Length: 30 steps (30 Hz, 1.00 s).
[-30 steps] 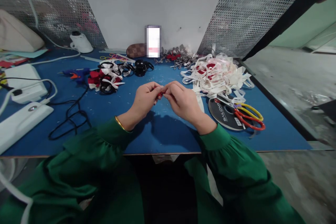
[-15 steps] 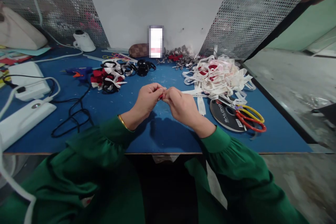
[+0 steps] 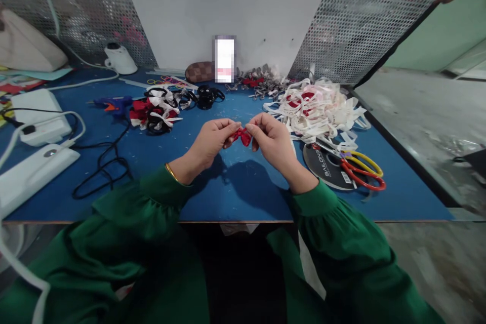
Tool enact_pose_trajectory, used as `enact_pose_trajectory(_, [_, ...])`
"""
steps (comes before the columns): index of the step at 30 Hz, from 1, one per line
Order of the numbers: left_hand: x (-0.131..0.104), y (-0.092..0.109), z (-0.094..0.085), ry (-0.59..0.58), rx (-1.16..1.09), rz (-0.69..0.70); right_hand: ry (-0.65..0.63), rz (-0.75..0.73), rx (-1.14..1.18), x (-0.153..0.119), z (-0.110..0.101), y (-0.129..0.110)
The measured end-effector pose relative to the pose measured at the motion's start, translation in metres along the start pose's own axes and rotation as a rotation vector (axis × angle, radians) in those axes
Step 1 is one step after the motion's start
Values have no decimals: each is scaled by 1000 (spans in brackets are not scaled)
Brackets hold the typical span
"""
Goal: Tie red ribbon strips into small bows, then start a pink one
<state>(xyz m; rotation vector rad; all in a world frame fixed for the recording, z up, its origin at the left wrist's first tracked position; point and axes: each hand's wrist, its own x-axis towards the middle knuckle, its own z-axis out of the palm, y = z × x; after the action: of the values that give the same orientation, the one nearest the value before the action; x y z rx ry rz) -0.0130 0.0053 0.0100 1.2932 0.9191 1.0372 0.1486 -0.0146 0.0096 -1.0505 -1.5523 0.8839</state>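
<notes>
Above the middle of the blue table, a small red ribbon bow (image 3: pixel 243 135) is stretched between my two hands. My left hand (image 3: pixel 214 143) pinches its left loop between thumb and fingers. On the other side, my right hand (image 3: pixel 270 140) grips the right loop near its top edge. Part of the bow is hidden behind my fingertips. Just right of my right hand lies a loose heap of white and pale pink ribbons (image 3: pixel 322 111) with some red among them.
Scissors (image 3: pixel 360 169) with red and yellow handles rest on a black ribbon spool (image 3: pixel 328 167) at right. Red, white and black bow hair ties (image 3: pixel 155 111) are piled at left, beside a blue glue gun (image 3: pixel 114 105) and its black cord. A phone (image 3: pixel 225 59) stands at the back.
My hands have moved slightly apart, and the right one has turned and risen. The red bow, mostly covered by my fingers before, now shows between them.
</notes>
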Motion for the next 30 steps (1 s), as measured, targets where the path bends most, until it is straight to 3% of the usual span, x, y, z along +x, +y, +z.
enact_pose_trajectory(12, [0, -2, -3, -44, -250, -257, 45, 32, 46, 3, -1, 3])
enact_pose_trajectory(17, [-1, -3, -2, 25, -140, -173, 37, 33, 54, 3, -2, 5])
enact_pose_trajectory(21, [-3, -1, -1, -24, -34, -176, 56, 46, 108, 4, -3, 6])
enact_pose_trajectory(30, [-5, 1, -1, -56, -63, -218, -69, 268, 515, 2, 3, 6])
